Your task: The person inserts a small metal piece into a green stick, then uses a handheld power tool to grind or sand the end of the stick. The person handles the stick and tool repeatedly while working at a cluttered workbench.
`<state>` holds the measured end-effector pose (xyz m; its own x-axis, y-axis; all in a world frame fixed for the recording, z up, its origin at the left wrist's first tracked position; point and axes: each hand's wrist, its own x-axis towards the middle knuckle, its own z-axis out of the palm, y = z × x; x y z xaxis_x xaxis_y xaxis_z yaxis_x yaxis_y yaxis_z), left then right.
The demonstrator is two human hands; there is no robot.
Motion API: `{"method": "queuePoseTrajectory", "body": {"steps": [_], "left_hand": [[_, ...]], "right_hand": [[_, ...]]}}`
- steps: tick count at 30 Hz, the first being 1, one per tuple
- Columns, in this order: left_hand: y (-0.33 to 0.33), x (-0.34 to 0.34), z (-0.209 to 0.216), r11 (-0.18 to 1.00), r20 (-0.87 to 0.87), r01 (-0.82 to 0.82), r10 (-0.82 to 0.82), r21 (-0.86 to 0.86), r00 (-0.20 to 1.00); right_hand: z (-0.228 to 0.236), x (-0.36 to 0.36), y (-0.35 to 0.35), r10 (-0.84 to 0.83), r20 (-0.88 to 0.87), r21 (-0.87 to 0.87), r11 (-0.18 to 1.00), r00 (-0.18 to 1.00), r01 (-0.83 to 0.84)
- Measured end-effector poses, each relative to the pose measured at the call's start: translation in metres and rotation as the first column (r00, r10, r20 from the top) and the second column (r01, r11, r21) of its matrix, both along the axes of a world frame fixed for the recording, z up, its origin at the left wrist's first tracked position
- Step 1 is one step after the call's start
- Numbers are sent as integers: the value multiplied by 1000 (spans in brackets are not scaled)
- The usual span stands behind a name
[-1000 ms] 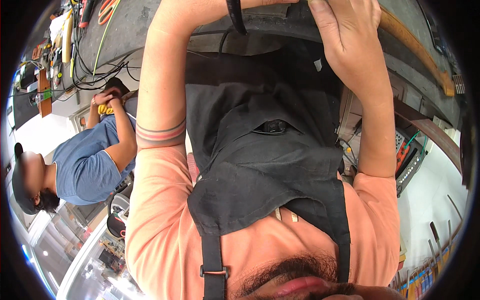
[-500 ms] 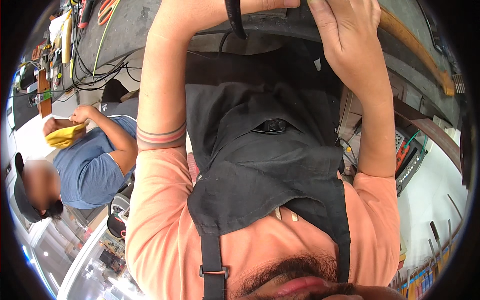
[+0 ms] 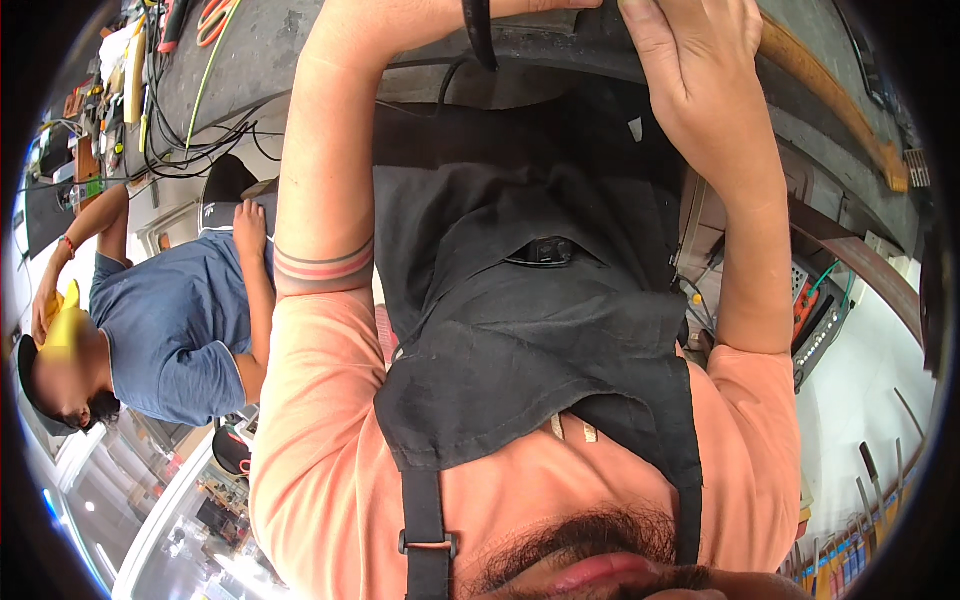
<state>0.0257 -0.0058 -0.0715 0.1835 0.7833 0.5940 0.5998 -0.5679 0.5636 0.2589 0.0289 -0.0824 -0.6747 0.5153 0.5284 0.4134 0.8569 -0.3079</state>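
My left hand [image 3: 430, 22] is at the top edge, its fingers mostly cut off and its thumb stretched toward the right hand. A black curved, tapering handle [image 3: 480, 38] hangs down out of its grip; the rest of that tool is out of the picture. Close by on the right, my right hand [image 3: 700, 70] has its fingers bent and pressed together, thumb against the fingers. Whatever it pinches is hidden at the upper edge. Both hands are over the near edge of a dark grey workbench [image 3: 270, 62].
A curved wooden bar [image 3: 830, 90] lies right of my right hand. Orange-handled scissors [image 3: 213, 22], a red-and-black handled tool [image 3: 172, 28] and black cables [image 3: 205, 150] lie at left. A co-worker in a blue shirt [image 3: 180, 320] is at my left, holding a yellow cloth [image 3: 66, 312].
My hands and the black handle have hardly moved. The co-worker has raised the yellow cloth to the head with one hand and lowered the other arm.
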Motion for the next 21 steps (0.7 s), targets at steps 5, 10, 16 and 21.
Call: {"method": "queuePoseTrajectory", "body": {"steps": [5, 10, 16, 21], "left_hand": [[3, -2, 0, 1000, -30, -4, 4, -2, 1000], [2, 0, 1, 1000, 16, 5, -5, -25, 1000], [-3, 5, 3, 999, 0, -5, 5, -32, 1000], [-6, 6, 4, 1000, -24, -10, 11, 14, 1000]], "right_hand": [[-1, 0, 0, 7, -24, 4, 1000, 1000, -7], [0, 0, -1, 6, -27, -4, 1000, 1000, -6], [1, 1, 0, 9, -25, -3, 1000, 1000, -9], [4, 1, -2, 3, -8, -10, 1000, 1000, -3]]}}
